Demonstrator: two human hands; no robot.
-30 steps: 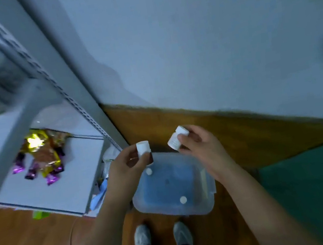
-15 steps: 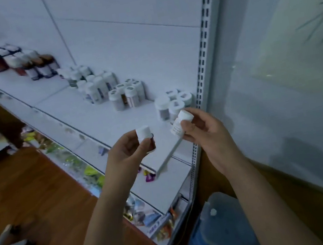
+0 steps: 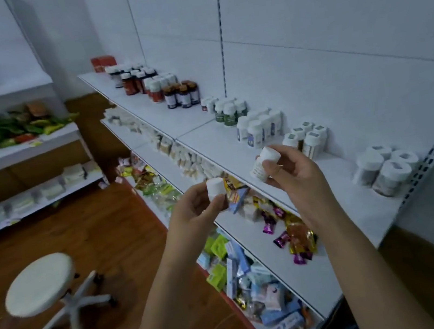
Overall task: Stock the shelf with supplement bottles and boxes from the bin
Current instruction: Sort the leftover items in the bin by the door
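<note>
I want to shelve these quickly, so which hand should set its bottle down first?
Probably the right hand: its bottle is already over the top shelf, while the left hand hangs short of the edge.

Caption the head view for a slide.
Each hand, left hand and right hand, holds a white-capped bottle before the top shelf of supplement bottles.

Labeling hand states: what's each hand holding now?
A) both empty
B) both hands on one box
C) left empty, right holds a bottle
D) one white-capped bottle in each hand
D: the left hand grips a white-capped bottle, and the right hand grips another bottle in front of the shelf.
</note>
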